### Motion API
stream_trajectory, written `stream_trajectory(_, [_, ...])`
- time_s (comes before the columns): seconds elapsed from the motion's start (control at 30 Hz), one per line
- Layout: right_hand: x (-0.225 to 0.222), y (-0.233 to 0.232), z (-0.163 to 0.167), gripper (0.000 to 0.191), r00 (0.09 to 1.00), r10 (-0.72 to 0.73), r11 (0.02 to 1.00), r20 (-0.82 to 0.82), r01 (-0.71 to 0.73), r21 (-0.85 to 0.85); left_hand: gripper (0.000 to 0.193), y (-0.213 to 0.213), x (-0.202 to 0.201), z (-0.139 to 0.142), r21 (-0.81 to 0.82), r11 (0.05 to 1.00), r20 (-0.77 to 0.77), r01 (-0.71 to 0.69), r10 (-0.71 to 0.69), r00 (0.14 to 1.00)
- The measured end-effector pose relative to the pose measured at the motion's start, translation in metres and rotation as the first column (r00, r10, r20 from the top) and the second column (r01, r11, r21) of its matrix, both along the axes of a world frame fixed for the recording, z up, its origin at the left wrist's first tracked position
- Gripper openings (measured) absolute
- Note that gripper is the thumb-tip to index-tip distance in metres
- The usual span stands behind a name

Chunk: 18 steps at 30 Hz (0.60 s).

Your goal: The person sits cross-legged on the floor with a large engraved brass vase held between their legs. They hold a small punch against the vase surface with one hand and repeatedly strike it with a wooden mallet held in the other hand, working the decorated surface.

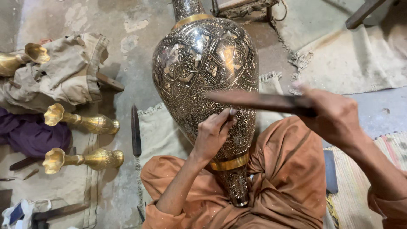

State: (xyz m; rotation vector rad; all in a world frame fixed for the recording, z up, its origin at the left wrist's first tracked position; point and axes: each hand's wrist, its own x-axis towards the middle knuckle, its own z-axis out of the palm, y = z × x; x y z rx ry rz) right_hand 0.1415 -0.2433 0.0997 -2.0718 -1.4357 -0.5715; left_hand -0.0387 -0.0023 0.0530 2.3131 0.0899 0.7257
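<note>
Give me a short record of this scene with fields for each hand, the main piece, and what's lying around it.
Left hand: pinches a small chisel against the vase
Right hand: grips a blurred hammer above the chisel
Main piece: large engraved brass vase, lying across the person's lap
Lap: orange cloth
Left side: two small brass vases on a beige cloth

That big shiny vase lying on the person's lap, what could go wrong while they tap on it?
The right hand swings a blurred striking stick close above the left hand, which pinches a small punch against the vase. A missed blow might hit those fingers. A slipping punch could scratch the fine pattern. The round vase only rests on the orange-clothed lap, so it might roll.
</note>
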Motion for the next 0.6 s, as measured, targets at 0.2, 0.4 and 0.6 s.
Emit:
stream_trajectory(0.2, [0.004,0.001,-0.015,0.048,0.990,-0.088,0.954,0.109,0.115,-0.277,0.013,0.003,0.000,-0.002,0.043,0.999,0.044,-0.001,-0.001,0.999])
stream_trajectory(0.4, [0.006,0.001,-0.017,0.059,0.988,-0.106,0.897,0.111,0.143,-0.417,0.009,0.006,0.002,-0.003,-0.078,0.997,-0.135,0.024,-0.034,0.990])
stream_trajectory(0.6, [-0.002,0.000,-0.007,0.055,0.980,-0.152,0.875,0.129,0.194,-0.443,0.017,0.008,0.001,-0.002,-0.041,0.998,-0.135,0.055,-0.060,0.989])
